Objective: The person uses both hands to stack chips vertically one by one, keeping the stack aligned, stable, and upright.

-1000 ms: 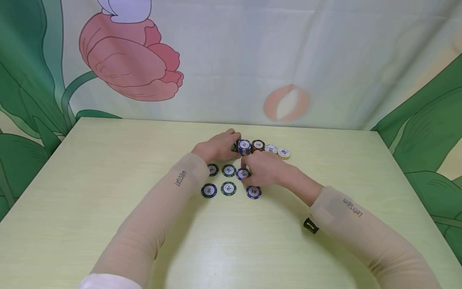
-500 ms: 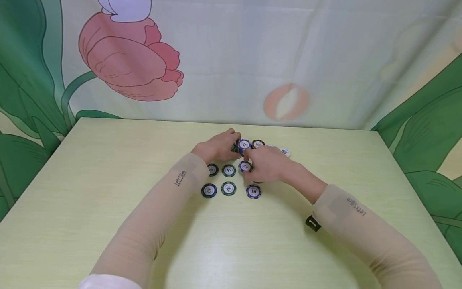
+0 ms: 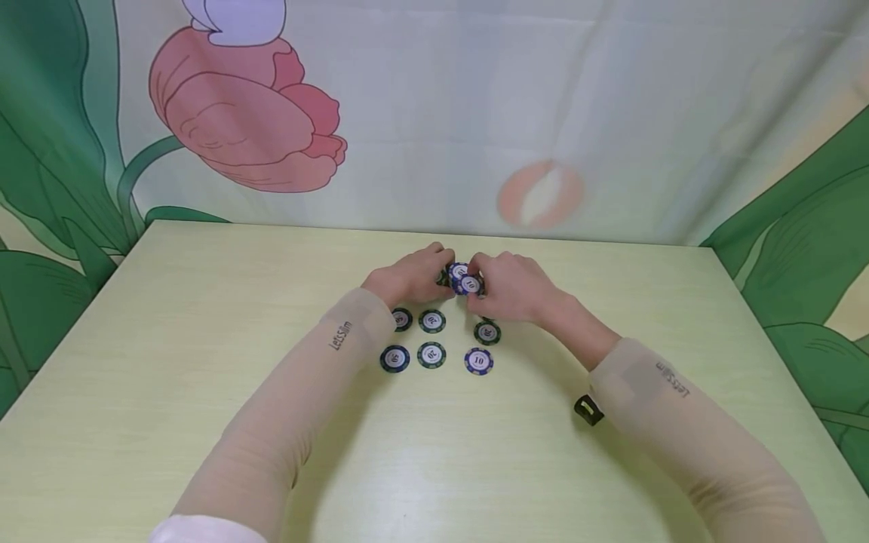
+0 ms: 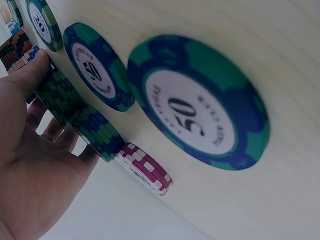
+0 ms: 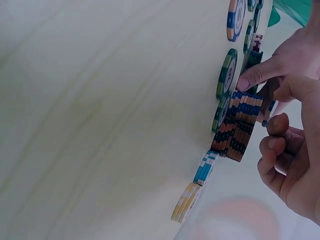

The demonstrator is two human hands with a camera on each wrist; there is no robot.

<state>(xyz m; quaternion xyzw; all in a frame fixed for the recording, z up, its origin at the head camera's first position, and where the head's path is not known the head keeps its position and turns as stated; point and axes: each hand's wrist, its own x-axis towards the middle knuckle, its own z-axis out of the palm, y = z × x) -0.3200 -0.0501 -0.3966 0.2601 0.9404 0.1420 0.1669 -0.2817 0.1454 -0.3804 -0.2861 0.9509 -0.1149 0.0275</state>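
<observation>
My right hand [image 3: 512, 286] pinches a blue poker chip [image 3: 470, 284] marked 10, tilted just over the near side of the blue chip stack [image 3: 458, 268]. My left hand [image 3: 413, 277] grips round the row of stacks from the left. In the left wrist view its thumb lies along the near side, by the blue stack and the green chip stack [image 4: 59, 97], with its other fingers behind them. Loose on the table nearer the person lie two 50 chips [image 3: 394, 359], several green 20 chips [image 3: 431, 354] and a blue 10 chip [image 3: 478, 361].
Brown-black stacks [image 5: 232, 137], a blue-and-white stack [image 5: 205, 168] and a yellow-and-white stack [image 5: 186, 202] continue the row, hidden behind my right hand in the head view. A magenta-and-white stack [image 4: 146, 167] stands at the row's other end. A printed curtain [image 3: 434, 113] hangs behind the table.
My right hand has carried the blue 10 chip away from the near rows, up to the blue stack. A green 20 chip now shows below that hand. My left hand stays in place.
</observation>
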